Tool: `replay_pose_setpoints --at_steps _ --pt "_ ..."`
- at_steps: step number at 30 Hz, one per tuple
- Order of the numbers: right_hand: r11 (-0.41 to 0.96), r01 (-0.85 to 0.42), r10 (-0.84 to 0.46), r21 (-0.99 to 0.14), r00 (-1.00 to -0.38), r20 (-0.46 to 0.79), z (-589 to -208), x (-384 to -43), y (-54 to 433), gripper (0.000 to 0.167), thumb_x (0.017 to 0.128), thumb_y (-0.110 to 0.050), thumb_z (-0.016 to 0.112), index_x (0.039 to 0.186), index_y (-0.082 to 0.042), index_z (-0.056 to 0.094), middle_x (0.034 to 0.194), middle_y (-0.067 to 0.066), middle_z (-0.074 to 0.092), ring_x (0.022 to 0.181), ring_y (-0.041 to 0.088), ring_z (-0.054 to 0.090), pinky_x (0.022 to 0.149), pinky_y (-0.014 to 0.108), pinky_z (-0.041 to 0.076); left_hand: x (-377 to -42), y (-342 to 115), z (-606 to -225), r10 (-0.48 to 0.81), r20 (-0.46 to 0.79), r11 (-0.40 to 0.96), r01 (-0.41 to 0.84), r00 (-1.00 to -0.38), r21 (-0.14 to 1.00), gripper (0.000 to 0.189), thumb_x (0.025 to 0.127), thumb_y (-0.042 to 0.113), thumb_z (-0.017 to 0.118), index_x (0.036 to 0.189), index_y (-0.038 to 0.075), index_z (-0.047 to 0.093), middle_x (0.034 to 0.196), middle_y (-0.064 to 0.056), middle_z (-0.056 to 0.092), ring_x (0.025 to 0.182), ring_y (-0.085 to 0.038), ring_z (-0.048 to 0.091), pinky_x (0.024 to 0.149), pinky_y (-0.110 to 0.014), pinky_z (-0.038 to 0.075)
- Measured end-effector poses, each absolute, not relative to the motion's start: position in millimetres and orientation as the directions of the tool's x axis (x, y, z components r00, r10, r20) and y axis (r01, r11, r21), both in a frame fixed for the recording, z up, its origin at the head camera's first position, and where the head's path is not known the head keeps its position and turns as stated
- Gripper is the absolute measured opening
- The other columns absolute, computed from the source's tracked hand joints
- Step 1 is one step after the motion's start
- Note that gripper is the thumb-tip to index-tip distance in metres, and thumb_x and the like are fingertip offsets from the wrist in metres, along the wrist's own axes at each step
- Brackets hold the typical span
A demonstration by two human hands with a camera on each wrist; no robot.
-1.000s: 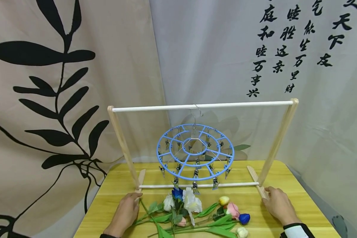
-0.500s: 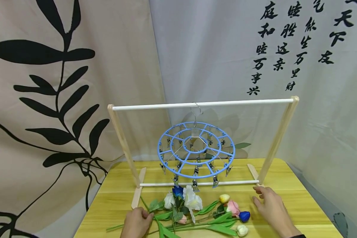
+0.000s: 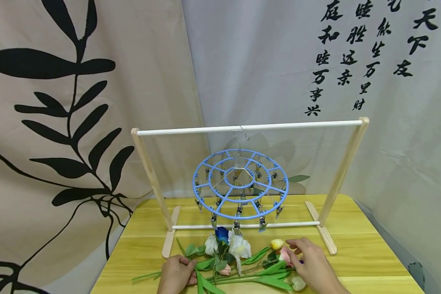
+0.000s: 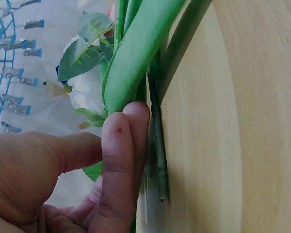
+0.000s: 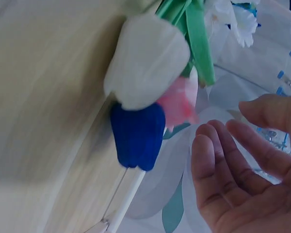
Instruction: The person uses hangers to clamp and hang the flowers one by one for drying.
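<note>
Artificial flowers lie in a loose row across the table front. My left hand [image 3: 174, 274] pinches green stems at the row's left end; in the left wrist view a broad leaf [image 4: 136, 58] runs into the fingers, and a darker stem [image 4: 158, 145] passes beside them. My right hand [image 3: 310, 263] hovers over the flower heads at the right, fingers bent loosely and holding nothing. Close to it, in the right wrist view, are a white tulip [image 5: 148, 60], a blue tulip [image 5: 138, 136] and a pink rose [image 5: 177, 103]. A yellow tulip [image 3: 277, 244] lies just left of that hand.
Behind the flowers stands a wooden rack with a white top bar [image 3: 297, 125]. From it hangs a round blue clip hanger [image 3: 239, 186] with several metal clips, the lowest near the white flower [image 3: 239, 247]. Printed curtains close off the back of the yellow table [image 3: 125, 253].
Both hands have left the rack's feet. The left moved right and down onto the stems and pinches them; the right moved left over the flower heads.
</note>
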State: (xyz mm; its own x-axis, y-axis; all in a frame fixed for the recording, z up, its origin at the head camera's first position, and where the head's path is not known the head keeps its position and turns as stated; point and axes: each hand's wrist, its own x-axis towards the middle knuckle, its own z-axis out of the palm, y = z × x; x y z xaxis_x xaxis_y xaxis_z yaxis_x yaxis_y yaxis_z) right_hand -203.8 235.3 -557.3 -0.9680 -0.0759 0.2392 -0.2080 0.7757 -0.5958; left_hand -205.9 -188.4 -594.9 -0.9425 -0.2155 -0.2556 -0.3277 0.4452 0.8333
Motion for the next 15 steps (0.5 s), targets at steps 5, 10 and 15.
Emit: replay_pose_setpoints --at_steps 5,10,15 --pt "0.736 -0.215 -0.109 -0.641 -0.973 0.201 -557 -200 227 0.021 0.105 -0.007 0.087 0.125 -0.013 0.085 0.106 -0.007 0.078 0.088 0.001 0.074 0.072 0.019 0.064 -206 -192 -594 -0.194 -0.215 0.409 -0.279 -0.957 0.869 0.024 0.108 0.018 0.084 0.105 -0.004 0.073 0.074 -0.008 0.082 0.059 -0.016 0.080 0.058 -0.032 0.068" --pt "0.709 -0.320 -0.185 -0.628 -0.944 0.272 -556 -196 220 0.021 0.104 -0.002 0.086 0.123 -0.009 0.084 0.104 -0.003 0.078 0.082 -0.003 0.071 0.068 0.019 0.064 -205 -192 -583 -0.202 -0.154 0.377 -0.222 -0.967 0.899 0.029 0.110 0.022 0.082 0.113 -0.004 0.071 0.077 -0.009 0.084 0.059 -0.019 0.081 0.060 -0.032 0.069" --pt "0.642 -0.476 -0.278 -0.602 -0.875 0.395 -555 -193 212 0.022 0.101 0.004 0.086 0.119 -0.007 0.084 0.106 0.003 0.081 0.079 -0.004 0.071 0.063 0.018 0.063 -204 -188 -568 -0.245 -0.071 0.426 -0.173 -0.967 0.888 0.030 0.112 0.027 0.081 0.114 -0.001 0.073 0.076 -0.004 0.084 0.061 -0.016 0.081 0.065 -0.027 0.066"
